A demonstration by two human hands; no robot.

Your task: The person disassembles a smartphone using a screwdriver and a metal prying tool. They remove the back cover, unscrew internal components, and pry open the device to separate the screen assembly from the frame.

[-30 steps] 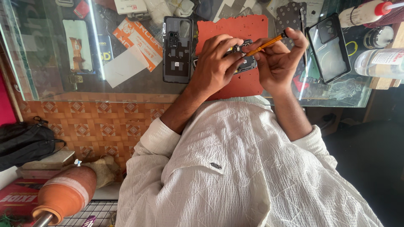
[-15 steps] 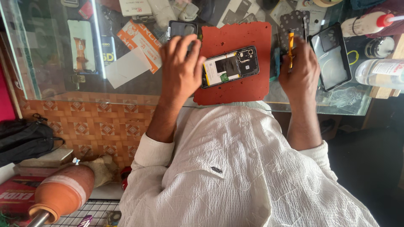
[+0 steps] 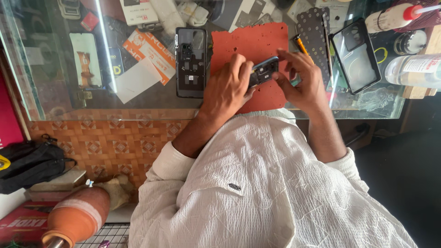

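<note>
We note both hands grasping the opened phone (image 3: 262,72), left hand (image 3: 226,92) clenched along its edge and right hand (image 3: 301,85) pinching the far end, holding it above the red mat (image 3: 239,43), seemingly for steady inspection.

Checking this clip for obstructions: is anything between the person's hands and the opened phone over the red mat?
Nothing visible. The left hand and right hand both already grip the opened phone directly, above the red mat.
</note>
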